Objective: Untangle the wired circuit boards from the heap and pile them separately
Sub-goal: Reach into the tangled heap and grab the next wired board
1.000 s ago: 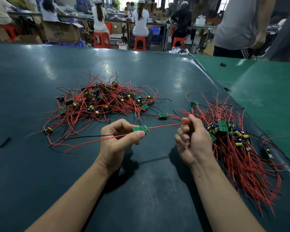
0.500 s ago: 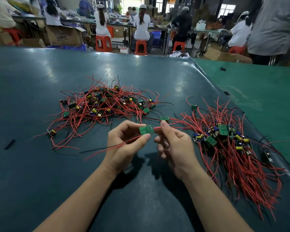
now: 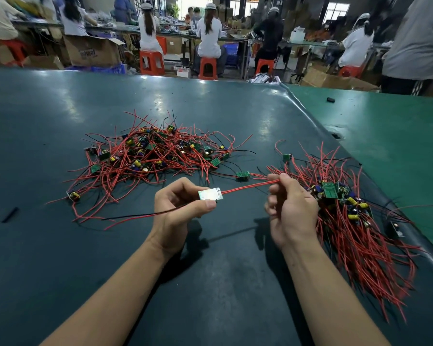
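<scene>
The left hand pinches one small board between thumb and fingers, held above the worktop about midway between the two piles. Its red leads run taut across to the right hand, whose grip is clenched on them near their far ends, just beside the sorted pile. A black and a red lead trail from the board's other side, down towards the worktop.

Half a second ago the right hand was pinching the leads right at the board; now it has slid out along them, well apart from the left hand, so the wires are drawn straight again. From where I stand this looks like smoothing the leads. The board appears free of the heap, since nothing from the tangle seems to cling to it.

That leaves this piece ready, I'd judge, to go on the sorted pile at the right. The heap on the left is still thick with boards, so plenty of the task remains. One stray board lies between the piles.
</scene>
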The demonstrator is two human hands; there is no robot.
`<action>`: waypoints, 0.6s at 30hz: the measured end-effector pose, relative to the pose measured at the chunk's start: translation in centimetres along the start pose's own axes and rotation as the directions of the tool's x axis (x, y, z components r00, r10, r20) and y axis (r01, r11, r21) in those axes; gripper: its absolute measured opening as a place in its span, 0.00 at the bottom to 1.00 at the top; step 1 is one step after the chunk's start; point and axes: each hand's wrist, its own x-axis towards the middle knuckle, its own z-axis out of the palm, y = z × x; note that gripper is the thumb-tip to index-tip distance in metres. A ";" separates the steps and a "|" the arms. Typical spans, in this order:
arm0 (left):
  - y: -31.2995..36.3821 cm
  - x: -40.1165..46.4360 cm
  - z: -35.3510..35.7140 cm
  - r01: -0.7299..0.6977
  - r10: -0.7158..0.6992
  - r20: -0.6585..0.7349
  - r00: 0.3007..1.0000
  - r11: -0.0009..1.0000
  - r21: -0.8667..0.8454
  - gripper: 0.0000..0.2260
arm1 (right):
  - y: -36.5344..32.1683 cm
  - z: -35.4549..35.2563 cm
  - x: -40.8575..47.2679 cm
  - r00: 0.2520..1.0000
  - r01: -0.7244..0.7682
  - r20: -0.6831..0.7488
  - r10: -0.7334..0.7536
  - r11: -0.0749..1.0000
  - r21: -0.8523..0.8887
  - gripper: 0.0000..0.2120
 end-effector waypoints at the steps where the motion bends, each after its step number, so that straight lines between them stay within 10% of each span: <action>1: 0.0 0.0 0.1 0.000 0.000 -0.005 1.000 1.000 -0.010 0.07 | 0.1 0.1 -0.1 1.000 -0.002 -0.010 0.003 1.000 0.030 0.14; 5: 0.0 0.4 0.2 0.018 -0.037 -0.099 0.994 0.982 -0.190 0.05 | -0.2 -0.5 0.0 0.999 -0.035 -0.027 0.041 0.979 0.200 0.15; 9: -0.1 0.8 0.4 0.069 -0.088 -0.077 0.993 0.973 -0.222 0.05 | 1.5 0.4 -2.2 0.931 -0.038 0.344 0.121 0.970 -0.239 0.10; 15: -0.7 0.6 0.6 0.172 -0.168 0.068 0.983 0.984 -0.050 0.09 | 3.2 1.0 -3.8 0.838 0.266 0.543 -0.050 0.907 -0.327 0.07; 18: -0.8 0.7 0.6 0.148 -0.155 0.096 0.983 0.986 0.072 0.17 | 2.8 0.4 -3.3 0.773 0.579 0.579 -0.259 0.660 -0.479 0.07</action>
